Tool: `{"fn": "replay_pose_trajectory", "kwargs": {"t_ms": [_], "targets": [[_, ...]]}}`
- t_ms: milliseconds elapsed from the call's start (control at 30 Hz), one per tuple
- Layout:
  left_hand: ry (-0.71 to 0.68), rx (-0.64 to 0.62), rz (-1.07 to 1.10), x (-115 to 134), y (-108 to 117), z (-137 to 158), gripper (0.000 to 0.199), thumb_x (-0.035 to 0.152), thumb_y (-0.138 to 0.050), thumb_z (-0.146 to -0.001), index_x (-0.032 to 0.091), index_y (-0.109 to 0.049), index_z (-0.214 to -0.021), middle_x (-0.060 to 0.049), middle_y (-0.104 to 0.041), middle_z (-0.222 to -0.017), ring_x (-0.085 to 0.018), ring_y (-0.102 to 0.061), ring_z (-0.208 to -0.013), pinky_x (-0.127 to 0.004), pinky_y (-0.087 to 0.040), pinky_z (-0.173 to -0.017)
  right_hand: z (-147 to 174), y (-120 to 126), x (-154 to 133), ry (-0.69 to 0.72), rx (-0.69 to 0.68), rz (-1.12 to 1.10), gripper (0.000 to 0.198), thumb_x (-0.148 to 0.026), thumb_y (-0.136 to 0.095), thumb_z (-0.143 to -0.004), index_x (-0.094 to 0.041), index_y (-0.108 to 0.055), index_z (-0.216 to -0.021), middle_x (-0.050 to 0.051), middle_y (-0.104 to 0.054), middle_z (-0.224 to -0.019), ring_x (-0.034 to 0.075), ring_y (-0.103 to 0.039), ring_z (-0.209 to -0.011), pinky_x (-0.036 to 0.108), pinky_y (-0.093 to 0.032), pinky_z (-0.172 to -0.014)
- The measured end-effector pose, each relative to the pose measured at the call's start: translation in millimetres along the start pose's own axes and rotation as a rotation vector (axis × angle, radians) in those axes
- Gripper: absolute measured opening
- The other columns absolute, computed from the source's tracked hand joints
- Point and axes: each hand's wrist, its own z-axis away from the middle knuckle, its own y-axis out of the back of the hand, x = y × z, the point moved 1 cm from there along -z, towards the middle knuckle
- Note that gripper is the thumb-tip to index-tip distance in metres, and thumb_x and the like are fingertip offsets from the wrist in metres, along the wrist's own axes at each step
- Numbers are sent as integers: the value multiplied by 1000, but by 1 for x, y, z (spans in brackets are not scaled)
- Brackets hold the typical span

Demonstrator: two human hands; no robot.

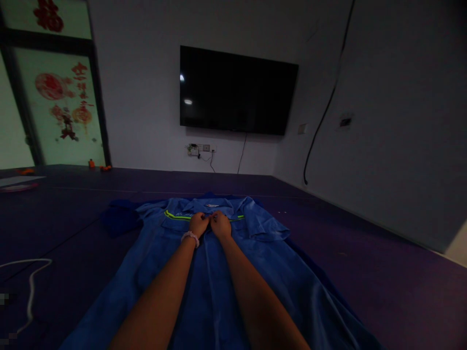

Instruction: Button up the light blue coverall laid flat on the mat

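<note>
A blue short-sleeved work shirt [270, 262] lies face up and spread out, its collar at the far end and a yellow-green stripe across the chest. My left hand [199, 223], with a pale pink band round the wrist, pinches the front placket just below the collar. Close beside it my right hand [221, 224] is closed on the same placket, fingertips nearly touching the left ones. Whatever small part sits between the fingertips is hidden. Darker blue cloth [120, 218] shows from under the shirt at the left and along its right edge.
The shirt rests on a dark purple surface [365, 272]. A white cable [32, 287] curves at the left, and small orange objects [105, 168] stand near the door [65, 107]. A television [237, 92] hangs on the far wall; a black cable [324, 112] runs down the right wall.
</note>
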Motion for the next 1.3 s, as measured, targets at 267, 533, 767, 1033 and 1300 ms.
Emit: {"fn": "replay_pose_trajectory", "kwargs": {"t_ms": [267, 533, 767, 1033, 1300], "targets": [[-12, -20, -30, 0, 0, -1, 23, 31, -51, -86, 12, -57, -97, -5, -60, -94, -15, -59, -81, -34, -50, -73, 0, 0, 0, 1, -1, 4, 22, -28, -47, -84, -17, -60, -98, 6, -67, -85, 17, -62, -80, 22, -36, -59], [-25, -19, -29, -1, -1, -2, 23, 31, -51, -87, 12, -57, -98, -5, -60, -93, -15, -59, -80, -33, -50, -71, 1, 1, -1, 1, 3, 7, 20, -28, -48, -84, -17, -60, -96, 6, -67, -82, 17, -62, -77, 22, -37, -59], [-17, 5, 5, -1, -1, -1, 23, 32, -51, -86, 12, -57, -97, -4, -60, -93, -15, -58, -80, -33, -50, -71, 0, 0, 0, 20, -1, -2, 20, -25, -47, -84, -18, -59, -98, 5, -66, -81, 17, -61, -75, 22, -36, -57], [11, 10, 21, 1, 1, 0, 22, 32, -51, -86, 12, -57, -94, -4, -60, -89, -14, -58, -77, -32, -50, -70, 1, 1, 0, 54, -7, -20, 24, -19, -47, -82, -21, -58, -104, 2, -65, -77, 15, -61, -74, 21, -36, -59], [13, -7, 18, 3, 1, 1, 23, 32, -51, -87, 12, -57, -98, -5, -60, -94, -15, -58, -81, -34, -50, -72, 1, 0, 1, 58, 0, -22, 22, -19, -47, -82, -20, -58, -101, 3, -66, -79, 14, -61, -73, 21, -36, -58]]}}
